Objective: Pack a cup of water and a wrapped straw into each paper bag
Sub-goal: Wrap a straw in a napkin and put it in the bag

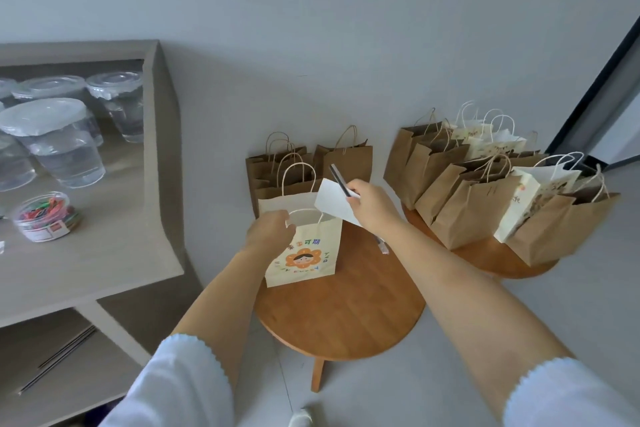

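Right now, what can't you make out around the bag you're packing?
Head view only:
- Inside of the cream bag: its front panel hides any cup.
- Left hand grip on the bag's mouth: fingertips hidden behind the hand.
- Brown bags behind: contents hidden by their walls.
- Shelf cups: cut off at the left edge.

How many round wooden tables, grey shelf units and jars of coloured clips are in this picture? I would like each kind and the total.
Round wooden tables: 2
Grey shelf units: 1
Jars of coloured clips: 1
Total: 4
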### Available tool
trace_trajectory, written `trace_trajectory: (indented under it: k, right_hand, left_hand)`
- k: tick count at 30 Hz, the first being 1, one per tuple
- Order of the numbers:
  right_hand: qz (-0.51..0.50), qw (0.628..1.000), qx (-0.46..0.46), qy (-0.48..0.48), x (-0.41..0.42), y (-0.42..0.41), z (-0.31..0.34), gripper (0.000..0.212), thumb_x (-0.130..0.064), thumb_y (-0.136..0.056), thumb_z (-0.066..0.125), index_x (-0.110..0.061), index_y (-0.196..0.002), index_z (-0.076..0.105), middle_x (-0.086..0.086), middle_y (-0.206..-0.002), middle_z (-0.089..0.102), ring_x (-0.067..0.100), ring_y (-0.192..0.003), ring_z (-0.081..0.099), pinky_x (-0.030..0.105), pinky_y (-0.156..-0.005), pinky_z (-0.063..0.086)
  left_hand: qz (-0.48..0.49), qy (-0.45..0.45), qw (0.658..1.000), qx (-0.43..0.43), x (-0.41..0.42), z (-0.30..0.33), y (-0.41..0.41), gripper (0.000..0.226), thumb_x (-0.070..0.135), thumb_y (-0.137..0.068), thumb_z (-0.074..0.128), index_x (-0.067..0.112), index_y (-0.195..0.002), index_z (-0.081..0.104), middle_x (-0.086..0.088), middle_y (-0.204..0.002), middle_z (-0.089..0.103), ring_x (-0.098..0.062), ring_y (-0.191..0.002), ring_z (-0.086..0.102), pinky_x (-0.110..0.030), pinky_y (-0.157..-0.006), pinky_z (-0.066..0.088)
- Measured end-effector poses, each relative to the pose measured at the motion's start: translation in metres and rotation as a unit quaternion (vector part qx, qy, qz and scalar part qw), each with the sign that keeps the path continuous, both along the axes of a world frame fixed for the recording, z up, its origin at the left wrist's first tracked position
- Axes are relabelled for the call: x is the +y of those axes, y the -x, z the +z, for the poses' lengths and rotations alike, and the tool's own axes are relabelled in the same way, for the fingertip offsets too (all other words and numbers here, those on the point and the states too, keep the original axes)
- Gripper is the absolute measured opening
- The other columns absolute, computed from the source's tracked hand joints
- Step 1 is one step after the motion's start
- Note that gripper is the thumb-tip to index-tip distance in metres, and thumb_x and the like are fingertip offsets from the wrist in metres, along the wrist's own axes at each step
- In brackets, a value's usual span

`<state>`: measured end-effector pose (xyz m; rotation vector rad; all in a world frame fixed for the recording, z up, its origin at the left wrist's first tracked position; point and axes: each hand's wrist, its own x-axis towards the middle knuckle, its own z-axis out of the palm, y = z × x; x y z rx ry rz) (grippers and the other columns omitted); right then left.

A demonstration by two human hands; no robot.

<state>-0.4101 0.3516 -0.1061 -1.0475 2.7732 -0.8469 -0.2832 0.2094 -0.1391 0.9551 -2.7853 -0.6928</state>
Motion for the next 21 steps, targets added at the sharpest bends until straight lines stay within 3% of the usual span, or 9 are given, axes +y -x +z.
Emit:
trace_trajectory:
  k: [4, 8, 11, 17, 21]
  right_hand:
    - [0.027, 1.0, 0.0, -0.01, -0.037, 0.036, 0.003, 0.032, -0.018, -0.099, 0.047, -0.014, -0.131, 0.051, 0.008, -0.122, 0.061, 0.023, -0.102, 0.059, 0.02, -0.07, 0.042]
    - [0.026, 0.998, -0.037, 0.032, -0.075, 0.067, 0.011, 0.033, -0.017, -0.099, 0.048, -0.011, -0.131, 0.051, 0.008, -0.127, 0.059, 0.023, -0.112, 0.057, 0.018, -0.075, 0.041]
    - [0.033, 0.995, -0.076, 0.056, -0.102, 0.085, 0.003, 0.031, -0.018, -0.098, 0.05, -0.01, -0.128, 0.053, 0.008, -0.125, 0.059, 0.022, -0.11, 0.056, 0.01, -0.065, 0.037]
    - [0.074, 0.982, -0.161, 0.069, -0.128, 0.1, -0.028, 0.024, -0.015, -0.096, 0.053, -0.009, -0.119, 0.058, 0.007, -0.117, 0.062, 0.021, -0.108, 0.057, 0.013, -0.072, 0.039]
    - [0.087, 0.972, -0.207, 0.07, -0.141, 0.109, -0.04, 0.025, -0.013, -0.096, 0.053, -0.006, -0.12, 0.056, 0.009, -0.12, 0.06, 0.02, -0.112, 0.054, 0.017, -0.081, 0.039]
  left_hand:
    - [0.03, -0.013, 0.999, 0.028, -0.026, -0.012, 0.04, 0.028, 0.021, -0.1, 0.043, 0.014, -0.124, 0.056, -0.007, -0.118, 0.061, -0.02, -0.098, 0.059, -0.022, -0.073, 0.044]
    - [0.046, -0.02, 0.998, 0.046, -0.05, -0.017, 0.068, 0.025, 0.016, -0.1, 0.045, 0.013, -0.121, 0.058, -0.007, -0.115, 0.063, -0.02, -0.098, 0.06, -0.021, -0.076, 0.043]
    - [0.057, -0.041, 0.997, 0.03, -0.075, -0.03, 0.088, 0.025, 0.016, -0.099, 0.049, 0.014, -0.121, 0.058, -0.006, -0.115, 0.063, -0.02, -0.099, 0.06, -0.02, -0.076, 0.043]
    - [0.0, -0.042, 0.996, -0.08, -0.085, -0.065, 0.101, 0.044, 0.024, -0.093, 0.06, 0.017, -0.135, 0.047, -0.003, -0.135, 0.053, -0.021, -0.117, 0.055, -0.025, -0.093, 0.045]
    - [-0.046, 0.006, 0.983, -0.178, -0.094, -0.075, 0.108, 0.061, 0.041, -0.088, 0.064, 0.016, -0.138, 0.04, -0.004, -0.143, 0.044, -0.021, -0.126, 0.046, -0.03, -0.1, 0.04]
